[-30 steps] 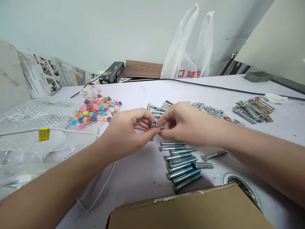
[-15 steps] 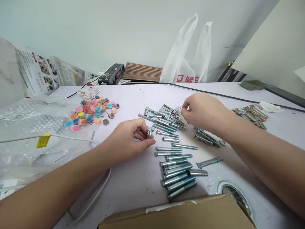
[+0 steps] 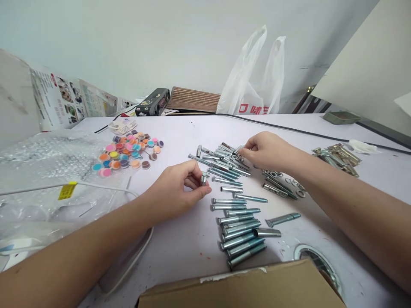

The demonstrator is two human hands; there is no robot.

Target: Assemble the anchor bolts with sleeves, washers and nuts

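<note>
My left hand (image 3: 180, 186) is closed around a metal bolt (image 3: 203, 179), whose shiny end sticks up between thumb and fingers. My right hand (image 3: 265, 149) reaches into the far edge of a heap of metal sleeves (image 3: 221, 160) and small nuts (image 3: 236, 158). Its thumb and fingertips are pinched together there; whatever lies between them is hidden. Below the heap, a column of bolts (image 3: 239, 235) runs toward me, with a loose sleeve (image 3: 267, 232) against it. Under my right wrist lie several washers (image 3: 300, 193) beside more sleeved bolts (image 3: 278, 187).
Colourful round pieces (image 3: 125, 152) and bubble wrap (image 3: 58, 158) cover the left side. A cardboard box (image 3: 244, 288) stands at the near edge. Yellowish bolts (image 3: 343, 158) lie far right. A white plastic bag (image 3: 247, 85) and a black cable (image 3: 289, 126) are at the back.
My right hand has come down and slightly left to the nuts, uncovering washers near its wrist. My left hand still holds the bolt in nearly the same place.
</note>
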